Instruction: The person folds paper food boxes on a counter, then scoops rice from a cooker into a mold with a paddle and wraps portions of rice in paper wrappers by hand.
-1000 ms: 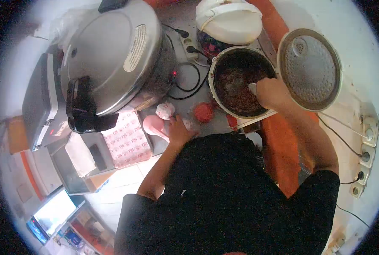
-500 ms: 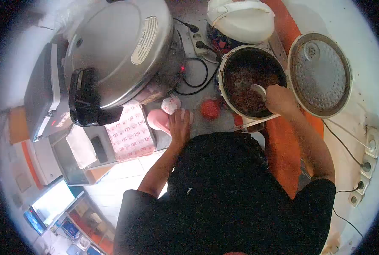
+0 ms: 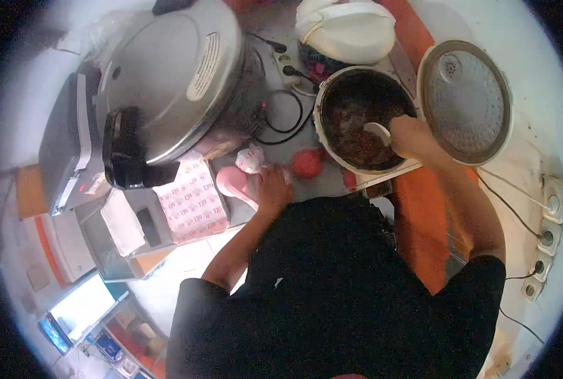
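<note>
My right hand [image 3: 410, 138] is closed round the handle of a white spoon [image 3: 377, 133]. The spoon's curved end dips into an open rice cooker [image 3: 320, 120], whose dark pot holds a brown, crumbly mass [image 3: 360, 140]. Down on the counter, my left hand [image 3: 272, 189] lies with fingers stretched out and holds nothing visible. Beside it are a pink scoop [image 3: 232, 182] and a white crumpled bundle [image 3: 250, 159]; what lies under the fingers is partly hidden. Between the hands sits a round red thing [image 3: 307, 163].
A large steel cooker [image 3: 168, 82] with a black handle fills the left. Patterned paper sheets [image 3: 193, 202] lie in front of it. The rice cooker's lid [image 3: 465, 101] stands raised at right. Behind are a white-lidded container [image 3: 348, 35] and a power strip [image 3: 286, 66] with cables.
The white spoon and my right hand have shifted slightly within the pot, and the spoon's tilt differs. My left hand stays in nearly the same place. The whole view has moved a little.
</note>
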Motion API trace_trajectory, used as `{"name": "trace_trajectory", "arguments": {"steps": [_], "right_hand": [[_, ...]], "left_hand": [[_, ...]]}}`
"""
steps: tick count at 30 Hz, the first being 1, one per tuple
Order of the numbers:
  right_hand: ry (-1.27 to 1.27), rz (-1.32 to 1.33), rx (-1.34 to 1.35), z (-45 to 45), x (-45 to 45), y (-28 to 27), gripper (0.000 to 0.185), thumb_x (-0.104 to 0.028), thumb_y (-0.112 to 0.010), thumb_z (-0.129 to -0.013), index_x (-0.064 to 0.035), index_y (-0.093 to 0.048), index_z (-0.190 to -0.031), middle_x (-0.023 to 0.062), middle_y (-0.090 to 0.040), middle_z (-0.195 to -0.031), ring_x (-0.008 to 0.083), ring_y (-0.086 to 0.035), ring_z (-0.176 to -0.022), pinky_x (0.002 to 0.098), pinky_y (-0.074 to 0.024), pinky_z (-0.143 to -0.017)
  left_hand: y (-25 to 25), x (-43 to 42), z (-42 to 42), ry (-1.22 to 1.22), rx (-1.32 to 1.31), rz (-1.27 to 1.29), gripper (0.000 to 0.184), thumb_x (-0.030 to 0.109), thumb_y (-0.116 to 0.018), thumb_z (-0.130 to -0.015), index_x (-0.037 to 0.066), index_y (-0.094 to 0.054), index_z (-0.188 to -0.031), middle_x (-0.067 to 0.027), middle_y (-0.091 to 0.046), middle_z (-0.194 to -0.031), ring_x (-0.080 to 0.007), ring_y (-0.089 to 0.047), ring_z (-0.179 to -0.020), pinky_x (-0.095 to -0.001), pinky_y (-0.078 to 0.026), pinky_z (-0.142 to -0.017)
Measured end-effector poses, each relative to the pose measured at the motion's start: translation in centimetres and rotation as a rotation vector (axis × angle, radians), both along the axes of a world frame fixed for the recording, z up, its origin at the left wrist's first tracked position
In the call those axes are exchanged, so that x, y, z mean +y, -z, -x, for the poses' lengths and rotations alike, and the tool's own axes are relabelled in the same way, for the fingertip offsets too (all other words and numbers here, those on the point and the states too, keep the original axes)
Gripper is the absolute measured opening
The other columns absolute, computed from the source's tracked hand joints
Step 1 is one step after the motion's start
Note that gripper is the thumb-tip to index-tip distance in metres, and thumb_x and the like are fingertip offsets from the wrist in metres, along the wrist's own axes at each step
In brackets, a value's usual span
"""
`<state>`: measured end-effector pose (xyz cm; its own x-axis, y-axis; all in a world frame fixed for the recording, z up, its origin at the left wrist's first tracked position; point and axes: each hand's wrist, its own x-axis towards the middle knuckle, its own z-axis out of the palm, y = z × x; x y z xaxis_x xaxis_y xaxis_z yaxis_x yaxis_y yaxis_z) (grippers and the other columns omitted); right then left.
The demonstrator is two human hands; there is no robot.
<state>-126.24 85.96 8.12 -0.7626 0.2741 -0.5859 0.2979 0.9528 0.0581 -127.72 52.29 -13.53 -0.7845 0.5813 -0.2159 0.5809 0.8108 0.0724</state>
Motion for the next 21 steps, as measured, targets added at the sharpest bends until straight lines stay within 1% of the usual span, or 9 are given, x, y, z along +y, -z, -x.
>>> {"name": "trace_trajectory", "arguments": {"steps": [4, 7, 8, 10, 13, 15, 16, 19, 21], "right_hand": [[-0.046, -0.085, -0.03, 2.2, 0.7, -3.9, 0.019, -0.007, -0.063, -0.075, 0.0025, -0.071, -0.09, 0.0229, -0.069, -0.088, 0.0363, -0.07, -0.083, 0.046, -0.0554, -0.071], [-0.1, -0.158, -0.095, 3.1, -0.2, -7.8, 0.019, -0.009, -0.064, -0.074, 0.0009, -0.072, -0.088, 0.0213, -0.07, -0.087, 0.0351, -0.07, -0.082, 0.0449, -0.0557, -0.071], [-0.132, -0.187, -0.105, 3.1, -0.3, -7.8, 0.019, -0.009, -0.065, -0.074, 0.0005, -0.072, -0.088, 0.0209, -0.07, -0.087, 0.0347, -0.07, -0.082, 0.0447, -0.0558, -0.071], [-0.199, -0.176, -0.095, 2.5, 0.1, -5.7, 0.019, -0.011, -0.064, -0.074, 0.0, -0.072, -0.088, 0.0208, -0.07, -0.085, 0.0345, -0.07, -0.082, 0.0445, -0.0559, -0.07], [-0.202, -0.123, -0.089, 1.9, -0.8, -2.4, 0.018, -0.012, -0.063, -0.076, -0.0002, -0.072, -0.087, 0.0209, -0.07, -0.085, 0.0345, -0.07, -0.083, 0.0448, -0.0559, -0.07], [-0.177, -0.107, -0.104, 1.4, -1.1, 0.0, 0.018, -0.012, -0.062, -0.077, -0.0002, -0.072, -0.087, 0.0209, -0.07, -0.086, 0.0344, -0.07, -0.083, 0.0451, -0.0558, -0.07], [-0.084, -0.088, -0.065, 1.0, -0.8, 1.7, 0.019, -0.014, -0.064, -0.075, -0.0015, -0.073, -0.087, 0.0196, -0.071, -0.088, 0.0349, -0.07, -0.083, 0.0464, -0.0564, -0.071], [0.013, -0.073, 0.018, 1.0, -0.5, 2.1, 0.02, -0.015, -0.065, -0.075, -0.0014, -0.073, -0.087, 0.0194, -0.071, -0.09, 0.0363, -0.071, -0.083, 0.048, -0.0569, -0.073], [0.024, -0.065, 0.053, 0.6, -0.7, 1.8, 0.021, -0.015, -0.065, -0.076, -0.0001, -0.073, -0.088, 0.0204, -0.071, -0.09, 0.0372, -0.07, -0.083, 0.0483, -0.0567, -0.074]], "left_hand": [[-4.0, 3.3, 0.0, 0.067, 0.143, -0.37, 0.068, 0.041, -0.067, -0.079, 0.007, -0.046, -0.134, -0.0195, -0.046, -0.132, -0.0442, -0.046, -0.116, -0.0559, -0.037, -0.098], [-1.3, 6.3, 0.7, 0.199, 0.2, -0.6, 0.063, 0.038, -0.067, -0.079, 0.007, -0.048, -0.13, -0.0178, -0.049, -0.126, -0.0425, -0.047, -0.113, -0.0567, -0.039, -0.096], [3.0, 6.4, 1.3, 0.247, 0.045, -0.478, 0.063, 0.037, -0.068, -0.078, 0.006, -0.048, -0.129, -0.0179, -0.05, -0.124, -0.0419, -0.048, -0.111, -0.0559, -0.04, -0.096], [5.0, 7.0, 2.0, 0.298, -0.103, -0.363, 0.062, 0.036, -0.069, -0.078, 0.006, -0.048, -0.128, -0.018, -0.051, -0.122, -0.0414, -0.049, -0.109, -0.0552, -0.04, -0.095], [1.0, 7.2, 2.1, 0.174, -0.263, -0.365, 0.061, 0.033, -0.072, -0.076, 0.006, -0.049, -0.126, -0.0189, -0.052, -0.118, -0.0404, -0.052, -0.104, -0.0519, -0.043, -0.092], [-3.0, 6.0, 3.2, 0.124, -0.326, -0.54, 0.064, 0.03, -0.074, -0.073, 0.004, -0.049, -0.125, -0.0194, -0.052, -0.119, -0.042, -0.052, -0.104, -0.0512, -0.043, -0.093], [-2.5, 5.5, 3.3, 0.124, -0.329, -0.55, 0.064, 0.03, -0.074, -0.073, 0.004, -0.049, -0.125, -0.0194, -0.052, -0.119, -0.042, -0.052, -0.104, -0.0512, -0.043, -0.093], [-3.2, 5.2, 3.4, 0.021, -0.484, -0.769, 0.077, 0.029, -0.075, -0.071, 0.003, -0.042, -0.136, -0.0216, -0.05, -0.128, -0.0417, -0.05, -0.114, -0.0484, -0.041, -0.1], [-9.0, 5.3, 3.6, -0.05, -0.758, -0.875, 0.096, 0.029, -0.076, -0.07, 0.002, -0.026, -0.148, -0.0251, -0.044, -0.138, -0.0408, -0.047, -0.124, -0.045, -0.036, -0.107]]}}
